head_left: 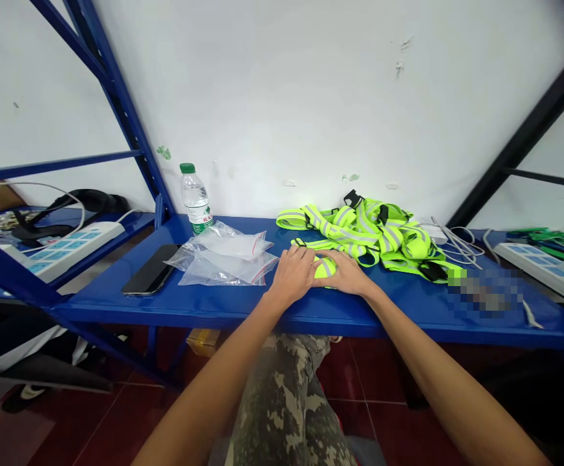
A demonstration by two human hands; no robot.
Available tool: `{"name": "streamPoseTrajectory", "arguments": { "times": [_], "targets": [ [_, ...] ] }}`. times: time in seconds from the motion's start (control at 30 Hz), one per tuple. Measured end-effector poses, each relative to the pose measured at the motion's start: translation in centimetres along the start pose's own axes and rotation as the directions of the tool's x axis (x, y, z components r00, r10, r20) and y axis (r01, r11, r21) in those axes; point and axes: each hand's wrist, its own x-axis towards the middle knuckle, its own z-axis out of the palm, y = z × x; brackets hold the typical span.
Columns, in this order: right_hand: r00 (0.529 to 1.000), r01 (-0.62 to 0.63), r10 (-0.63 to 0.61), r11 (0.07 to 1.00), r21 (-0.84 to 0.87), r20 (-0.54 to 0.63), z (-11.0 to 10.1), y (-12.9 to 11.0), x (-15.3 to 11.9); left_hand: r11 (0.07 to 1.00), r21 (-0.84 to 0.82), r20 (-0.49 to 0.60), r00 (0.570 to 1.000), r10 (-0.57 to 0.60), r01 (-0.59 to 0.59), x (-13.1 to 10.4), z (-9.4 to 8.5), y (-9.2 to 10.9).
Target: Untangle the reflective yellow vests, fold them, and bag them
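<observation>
Near the front edge of the blue shelf, my left hand (293, 270) and my right hand (343, 272) close in from both sides on a folded neon-yellow reflective strap (325, 267) with a silver stripe. Fingers of both hands curl over it, and its ends are partly hidden beneath them. Just behind lies a heap of similar reflective straps (383, 226) with black buckles. A black buckle (354, 198) sticks up at the top of the heap. Left of my left hand is a stack of clear zip bags (224, 259) with red seal lines.
A black phone (151, 272) lies at the left of the blue shelf (243, 309). Behind the bags stands a water bottle (196, 200) with a green cap. White cables (461, 246) lie right of the heap. Power strips (75, 249) sit on the neighbouring shelves, and blue uprights (121, 110) flank the left.
</observation>
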Motion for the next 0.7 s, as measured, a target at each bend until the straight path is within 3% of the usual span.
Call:
{"name": "streamPoseTrajectory", "arguments": {
  "times": [0.27,0.47,0.7],
  "targets": [
    [0.999,0.009,-0.008,1.000,0.022,-0.039,0.9,0.8,1.0,0.986,-0.101,-0.115,0.983,-0.145,0.133,-0.1,1.0,0.2],
    [0.983,0.124,-0.146,0.975,-0.185,-0.110,0.9,-0.8,0.7,0.986,-0.019,-0.118,0.979,-0.167,0.166,0.1,1.5,-0.4],
    [0.961,0.268,-0.276,0.929,-0.256,0.003,0.9,-2.4,0.3,0.984,0.025,-0.108,0.979,-0.174,0.178,-0.7,1.0,-0.3]
  ]
}}
